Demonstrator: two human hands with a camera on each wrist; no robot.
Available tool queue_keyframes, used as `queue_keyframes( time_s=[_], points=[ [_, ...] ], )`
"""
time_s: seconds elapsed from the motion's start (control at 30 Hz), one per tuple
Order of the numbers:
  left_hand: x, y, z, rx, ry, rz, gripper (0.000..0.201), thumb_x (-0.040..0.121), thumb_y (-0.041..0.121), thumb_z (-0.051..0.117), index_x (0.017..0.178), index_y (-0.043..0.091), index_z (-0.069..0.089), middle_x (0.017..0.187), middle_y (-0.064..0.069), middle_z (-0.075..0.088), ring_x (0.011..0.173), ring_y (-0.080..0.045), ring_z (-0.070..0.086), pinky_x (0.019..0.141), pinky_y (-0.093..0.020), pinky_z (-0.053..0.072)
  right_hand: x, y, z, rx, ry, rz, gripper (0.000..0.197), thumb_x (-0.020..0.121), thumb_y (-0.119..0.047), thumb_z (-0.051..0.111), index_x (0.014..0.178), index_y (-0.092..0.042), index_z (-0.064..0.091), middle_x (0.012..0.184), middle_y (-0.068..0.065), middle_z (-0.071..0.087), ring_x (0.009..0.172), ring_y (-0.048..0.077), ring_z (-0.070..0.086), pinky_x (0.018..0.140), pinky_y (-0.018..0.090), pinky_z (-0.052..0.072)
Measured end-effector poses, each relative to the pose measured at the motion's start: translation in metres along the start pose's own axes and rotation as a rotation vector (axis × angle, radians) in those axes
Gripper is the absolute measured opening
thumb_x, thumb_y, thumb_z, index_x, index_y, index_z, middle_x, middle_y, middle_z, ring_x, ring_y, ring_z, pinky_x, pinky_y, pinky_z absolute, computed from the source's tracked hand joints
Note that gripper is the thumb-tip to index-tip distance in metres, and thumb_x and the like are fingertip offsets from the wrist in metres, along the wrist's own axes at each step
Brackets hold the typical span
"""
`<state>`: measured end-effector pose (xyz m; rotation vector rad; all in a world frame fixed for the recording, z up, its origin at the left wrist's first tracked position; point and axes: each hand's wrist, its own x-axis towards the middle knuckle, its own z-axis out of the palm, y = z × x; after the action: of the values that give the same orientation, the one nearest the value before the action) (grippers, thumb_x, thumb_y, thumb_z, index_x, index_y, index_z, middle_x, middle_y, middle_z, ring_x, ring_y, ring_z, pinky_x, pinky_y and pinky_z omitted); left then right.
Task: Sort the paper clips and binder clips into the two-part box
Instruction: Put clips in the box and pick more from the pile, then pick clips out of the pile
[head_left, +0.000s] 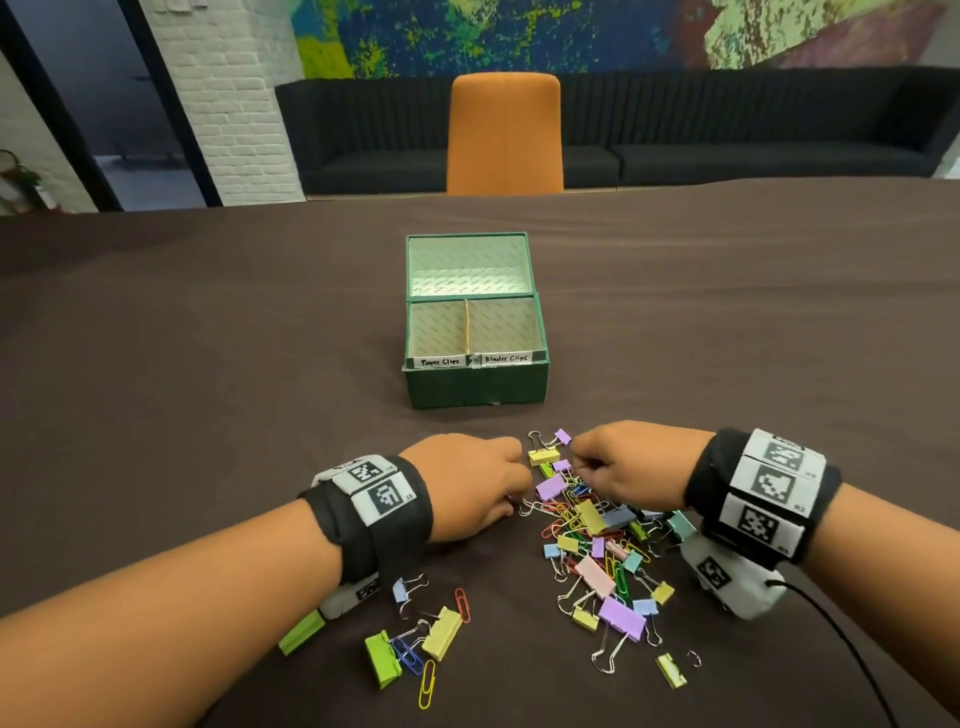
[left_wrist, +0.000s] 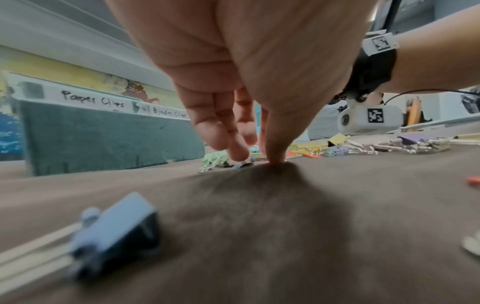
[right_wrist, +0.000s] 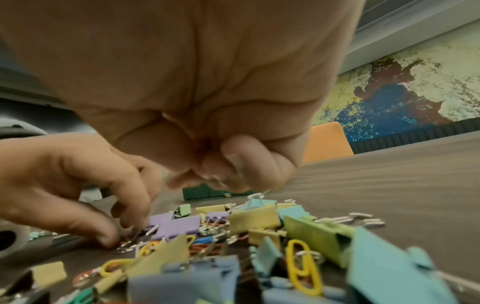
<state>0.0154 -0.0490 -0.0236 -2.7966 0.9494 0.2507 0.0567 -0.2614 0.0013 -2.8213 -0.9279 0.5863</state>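
Note:
The green two-part box (head_left: 475, 384) stands open at the table's middle; both compartments, labelled Paper Clips on the left and Binder Clips on the right, look empty. In front of it lies a mixed pile of coloured clips (head_left: 597, 525). My left hand (head_left: 511, 499) is at the pile's left edge. Its thumb and fingertips (right_wrist: 135, 224) point down at the cloth around a silver paper clip (right_wrist: 127, 246). My right hand (head_left: 576, 457) hovers over the pile's far end with fingers curled, pinching the wire handle of a teal binder clip (right_wrist: 257, 203).
More clips (head_left: 436, 634) lie scattered at the near left, among them a blue binder clip (left_wrist: 114, 230) under my left wrist. An orange chair (head_left: 504, 135) stands behind the table's far edge. A black cable (head_left: 841, 639) trails from my right wrist.

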Motion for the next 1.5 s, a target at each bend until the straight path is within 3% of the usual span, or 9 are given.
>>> queue_keyframes(
  time_s=[0.17,0.33,0.47,0.57,0.77,0.9,1.03,1.2,1.5],
  points=[
    [-0.005,-0.005,0.0,-0.08,0.003,-0.116,0.019,0.096,0.043,0.05,0.103,0.026,0.057,0.108,0.005,0.057,0.095,-0.023,0.058,0.079,-0.037,0.049,0.012,-0.017,0.007,-0.152,-0.083,0.038,0.02,0.097,-0.035,0.053,0.102,-0.019,0.064,0.1,0.002,0.066,0.089,0.019,0.058,0.07,0.027,0.04],
    [-0.007,-0.006,0.001,-0.131,-0.004,-0.134,0.014,0.095,0.035,0.053,0.103,0.027,0.059,0.105,0.004,0.061,0.096,-0.022,0.058,0.08,-0.036,0.048,0.015,-0.027,0.008,-0.198,-0.033,-0.002,0.021,0.093,-0.033,0.061,0.11,-0.021,0.066,0.103,0.002,0.063,0.079,0.017,0.051,0.057,0.021,0.033],
    [-0.004,-0.006,0.002,-0.128,-0.004,-0.129,0.006,0.094,0.028,0.053,0.099,0.027,0.056,0.102,0.003,0.061,0.093,-0.022,0.058,0.073,-0.032,0.043,0.016,-0.028,0.013,-0.223,0.009,-0.063,0.017,0.09,-0.032,0.062,0.105,-0.025,0.067,0.105,0.002,0.065,0.093,0.023,0.059,0.072,0.026,0.04],
    [-0.006,-0.003,0.002,-0.15,0.018,-0.124,0.003,0.093,0.027,0.052,0.094,0.029,0.05,0.098,0.005,0.059,0.089,-0.02,0.055,0.072,-0.033,0.043,0.016,-0.026,0.016,-0.222,0.006,-0.068,0.014,0.092,-0.032,0.057,0.1,-0.026,0.067,0.1,0.001,0.066,0.09,0.024,0.06,0.075,0.031,0.047],
    [-0.013,-0.003,0.004,-0.218,0.046,-0.131,0.017,0.088,0.024,0.049,0.104,0.03,0.048,0.097,0.005,0.061,0.088,-0.023,0.057,0.077,-0.039,0.05,0.012,-0.019,0.014,-0.222,-0.013,-0.043,0.012,0.092,-0.026,0.049,0.089,-0.024,0.06,0.094,0.002,0.066,0.085,0.023,0.059,0.075,0.031,0.051],
    [-0.012,-0.003,0.005,-0.208,0.088,-0.08,0.028,0.089,0.026,0.047,0.117,0.03,0.054,0.104,0.005,0.06,0.093,-0.022,0.058,0.08,-0.036,0.049,0.01,-0.019,0.012,-0.159,0.087,-0.124,0.012,0.093,-0.03,0.053,0.095,-0.025,0.064,0.092,-0.004,0.064,0.081,0.018,0.056,0.073,0.027,0.046],
    [-0.011,-0.002,0.008,-0.182,0.09,-0.002,0.026,0.09,0.027,0.046,0.11,0.027,0.062,0.105,0.004,0.049,0.087,-0.026,0.057,0.071,-0.034,0.046,0.009,-0.029,0.016,-0.161,0.043,-0.2,0.015,0.09,-0.036,0.06,0.102,-0.031,0.068,0.093,-0.008,0.061,0.08,0.014,0.051,0.07,0.024,0.037],
    [-0.011,-0.004,0.008,-0.262,0.054,-0.016,0.02,0.092,0.024,0.048,0.101,0.027,0.065,0.112,0.008,0.049,0.092,-0.02,0.056,0.08,-0.036,0.048,0.01,-0.03,0.017,-0.219,0.041,-0.108,0.031,0.083,-0.05,0.068,0.102,-0.026,0.067,0.104,-0.001,0.066,0.093,0.023,0.062,0.071,0.028,0.045],
    [-0.011,0.002,-0.001,-0.209,0.005,0.022,0.022,0.086,0.034,0.032,0.091,0.027,0.053,0.084,0.006,0.056,0.078,-0.021,0.054,0.075,-0.041,0.049,0.003,-0.029,0.021,-0.221,-0.019,-0.16,0.016,0.091,-0.029,0.056,0.097,-0.025,0.07,0.093,0.0,0.068,0.083,0.021,0.059,0.067,0.027,0.044]
  ],
)
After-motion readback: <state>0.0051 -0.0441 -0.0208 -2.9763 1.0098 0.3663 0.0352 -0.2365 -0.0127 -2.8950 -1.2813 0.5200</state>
